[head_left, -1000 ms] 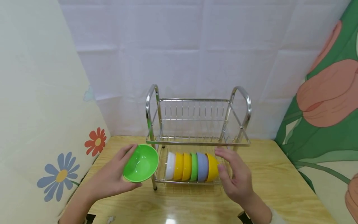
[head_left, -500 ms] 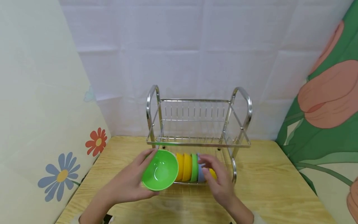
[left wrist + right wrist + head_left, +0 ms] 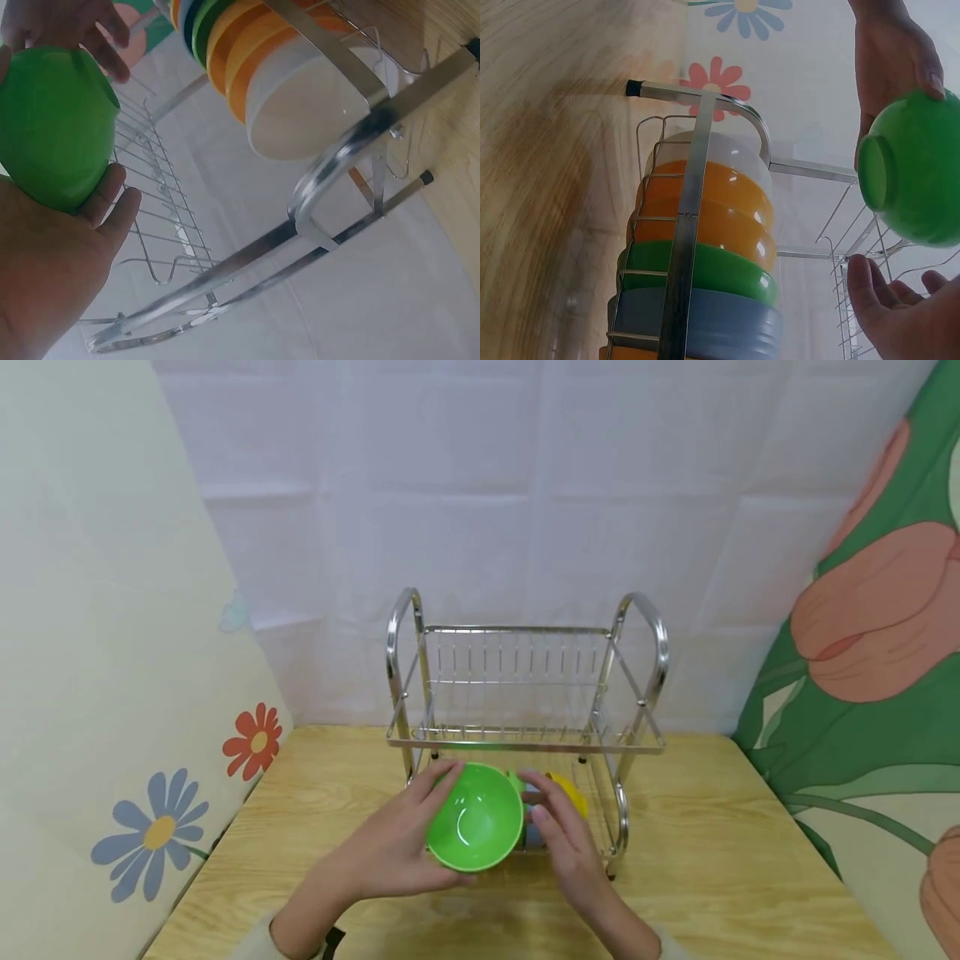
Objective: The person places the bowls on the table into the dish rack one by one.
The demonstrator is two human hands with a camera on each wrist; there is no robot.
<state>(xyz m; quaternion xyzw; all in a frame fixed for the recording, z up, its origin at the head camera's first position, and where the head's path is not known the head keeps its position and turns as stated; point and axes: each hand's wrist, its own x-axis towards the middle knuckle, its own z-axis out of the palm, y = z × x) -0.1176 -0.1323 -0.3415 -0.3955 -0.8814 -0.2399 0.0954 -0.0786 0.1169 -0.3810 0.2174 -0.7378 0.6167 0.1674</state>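
My left hand (image 3: 386,852) grips a green bowl (image 3: 476,818) by its edge, thumb below and fingers above, with the bowl's inside turned toward the head camera. The bowl hangs in front of the dish rack (image 3: 525,747). Close by its right side is my right hand (image 3: 573,856), fingers loosely bent and holding nothing; the right wrist view shows a gap between those fingertips (image 3: 861,274) and the bowl. On the rack's lower shelf several bowls stand on edge in a row: white (image 3: 731,157), orange-yellow (image 3: 735,191), green (image 3: 727,266) and blue (image 3: 731,319). In the head view the held bowl hides most of them.
The rack's upper shelf (image 3: 517,683) has upright wire dividers, and curved metal side rails (image 3: 651,627) rise at both ends. It stands on a wooden table (image 3: 705,843). A white cloth (image 3: 480,485) hangs behind, with flower-printed panels at the left and right.
My left hand has carried the green bowl rightward, from beside the rack to in front of its lower shelf. My right hand has moved left toward the bowl.
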